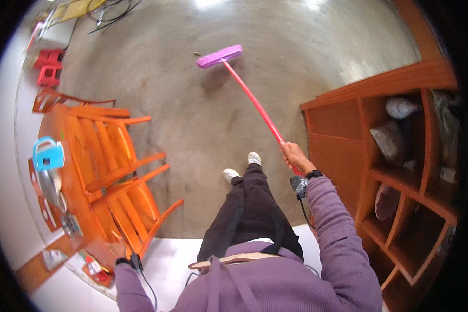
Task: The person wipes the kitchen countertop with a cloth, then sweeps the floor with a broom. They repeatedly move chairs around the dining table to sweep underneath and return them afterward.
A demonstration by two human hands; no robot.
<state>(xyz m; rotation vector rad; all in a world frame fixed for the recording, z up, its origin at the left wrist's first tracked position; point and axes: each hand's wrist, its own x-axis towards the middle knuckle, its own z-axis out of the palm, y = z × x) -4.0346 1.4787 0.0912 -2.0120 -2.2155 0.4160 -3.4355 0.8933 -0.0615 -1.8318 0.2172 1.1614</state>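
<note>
My right hand (294, 156) is closed around the red handle of a push broom (253, 97), near its upper end. The broom's purple bristled head (220, 56) lies far out on the concrete floor, ahead of my feet, with a small bit of debris (197, 53) just beyond it. At the lower left, my left hand (118, 246) is beside the wooden table's edge and a slatted orange wooden chair (128, 218). Its fingers look spread, and nothing shows in them. Whether it touches the chair or table is unclear.
On the left, a wooden table (85, 243) bears a blue pitcher (48, 156) and other items. Another slatted chair (101, 148) stands beside it. Red plastic stools (50, 75) and a coiled black cable (111, 13) lie farther off. A wooden shelf unit (335, 121) stands at right.
</note>
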